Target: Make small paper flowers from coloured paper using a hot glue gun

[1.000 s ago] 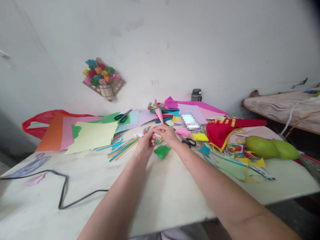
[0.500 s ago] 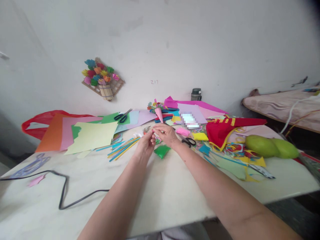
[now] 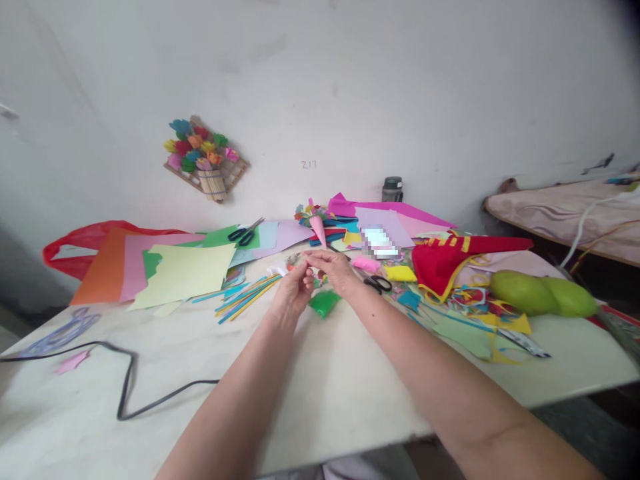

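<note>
Over the middle of the table, my left hand (image 3: 297,285) and my right hand (image 3: 333,268) meet at the fingertips, both closed in a pinch. What lies between the fingers is too small to make out. A green packet (image 3: 324,303) lies just below my right hand. Blue and yellow paper strips (image 3: 247,298) fan out left of my left hand. Beyond the hands stands a pink paper cone (image 3: 318,230) with colourful paper pieces at its top. Black-handled scissors (image 3: 379,285) lie right of my right wrist, near pink (image 3: 367,265) and yellow packets (image 3: 401,273).
Coloured sheets (image 3: 185,273) and dark scissors (image 3: 246,233) lie at the back left. A black cable (image 3: 127,383) crosses the front left. Rightward are a red cloth (image 3: 437,263), green fruits (image 3: 543,293), a cutter (image 3: 525,342) and paper scraps. A bottle (image 3: 393,189) stands behind.
Both hands have shifted very slightly, still touching at the fingertips. The small pinkish bit that showed between the fingers is no longer distinct. Things on the table have not moved.
</note>
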A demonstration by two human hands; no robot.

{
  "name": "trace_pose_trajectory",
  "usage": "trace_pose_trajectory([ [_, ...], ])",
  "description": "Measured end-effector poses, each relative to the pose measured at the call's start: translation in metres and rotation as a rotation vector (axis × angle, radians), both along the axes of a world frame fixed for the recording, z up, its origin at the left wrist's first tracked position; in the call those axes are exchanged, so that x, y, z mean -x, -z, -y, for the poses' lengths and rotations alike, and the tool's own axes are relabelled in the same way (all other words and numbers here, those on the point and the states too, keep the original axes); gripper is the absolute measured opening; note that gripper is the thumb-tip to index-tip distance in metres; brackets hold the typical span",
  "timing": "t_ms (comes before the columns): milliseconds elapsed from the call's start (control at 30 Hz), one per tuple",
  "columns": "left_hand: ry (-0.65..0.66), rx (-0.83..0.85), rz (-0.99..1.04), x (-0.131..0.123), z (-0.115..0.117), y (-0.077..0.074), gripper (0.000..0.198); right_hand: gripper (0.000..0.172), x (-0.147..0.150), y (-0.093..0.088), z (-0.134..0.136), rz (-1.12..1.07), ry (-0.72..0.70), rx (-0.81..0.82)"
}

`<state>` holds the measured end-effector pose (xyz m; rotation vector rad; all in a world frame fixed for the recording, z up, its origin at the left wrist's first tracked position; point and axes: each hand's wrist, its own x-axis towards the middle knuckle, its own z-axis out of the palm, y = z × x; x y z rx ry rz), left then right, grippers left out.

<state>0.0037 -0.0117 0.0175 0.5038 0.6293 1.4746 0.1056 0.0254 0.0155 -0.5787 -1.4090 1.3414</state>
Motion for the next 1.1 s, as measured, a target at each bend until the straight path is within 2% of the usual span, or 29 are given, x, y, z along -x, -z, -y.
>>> trace_pose_trajectory([
  [233, -0.060, 0.007, -0.086, -0.003, 0.001, -0.002, 0.008, 0.023, -0.002, -0.002, 0.001, -0.041, -0.026, 0.007],
  [567, -0.044, -0.073, -0.081, -0.003, 0.002, -0.001, 0.007, 0.018, -0.005, -0.001, -0.002, -0.033, -0.047, -0.009],
  [833, -0.065, -0.037, -0.040, -0.001, -0.002, 0.002, 0.005, 0.016, -0.012, -0.009, 0.000, 0.200, 0.134, -0.329],
  [900, -0.054, -0.036, -0.035, 0.000, -0.002, 0.002, 0.005, 0.020, -0.013, -0.011, 0.003, 0.205, 0.113, -0.322],
  [1100, -0.057, -0.027, -0.043, 0.000, -0.001, -0.001, 0.004, 0.021, -0.012, -0.009, 0.005, 0.128, -0.001, -0.165],
])
